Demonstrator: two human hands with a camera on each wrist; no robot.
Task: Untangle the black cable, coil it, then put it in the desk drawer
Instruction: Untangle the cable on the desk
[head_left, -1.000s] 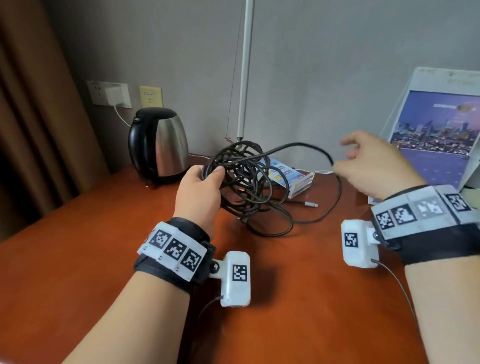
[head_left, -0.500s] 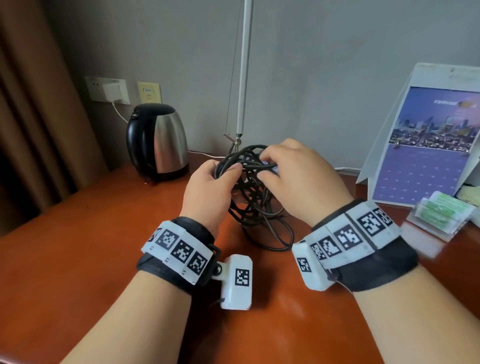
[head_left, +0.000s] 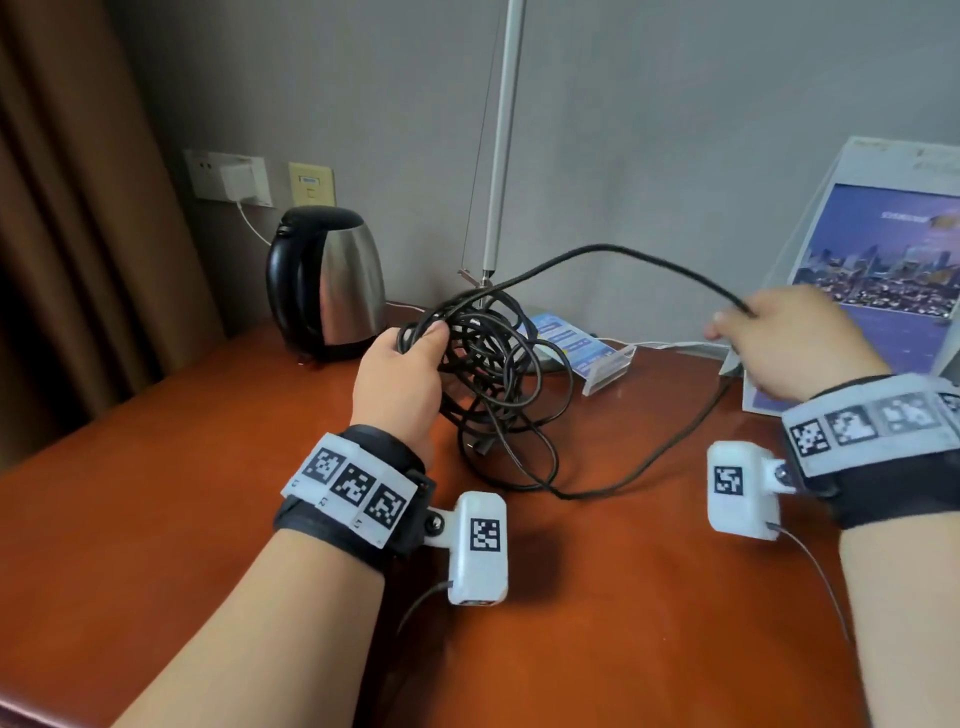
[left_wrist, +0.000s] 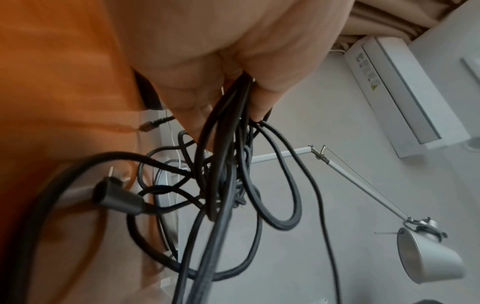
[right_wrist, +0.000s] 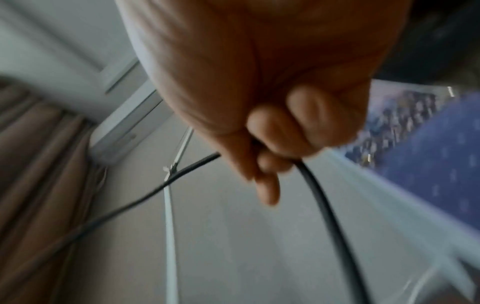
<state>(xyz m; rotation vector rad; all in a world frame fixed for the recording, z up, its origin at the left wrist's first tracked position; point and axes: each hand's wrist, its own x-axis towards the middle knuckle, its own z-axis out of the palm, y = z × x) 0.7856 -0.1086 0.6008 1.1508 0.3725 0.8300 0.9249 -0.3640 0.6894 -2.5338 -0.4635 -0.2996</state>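
In the middle, the left hand (head_left: 397, 379) grips the messy black cable (head_left: 488, 364) bunch above the desk (head_left: 156, 493). At right, the right hand (head_left: 789, 343) pinches one strand; its fingertips look blurry.

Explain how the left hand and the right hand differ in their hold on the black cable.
The left hand grips a bundle of many tangled loops; the right hand pinches one single strand. The left hand is beside the kettle; the right hand is out by the calendar. Both hold the same black cable above the desk.
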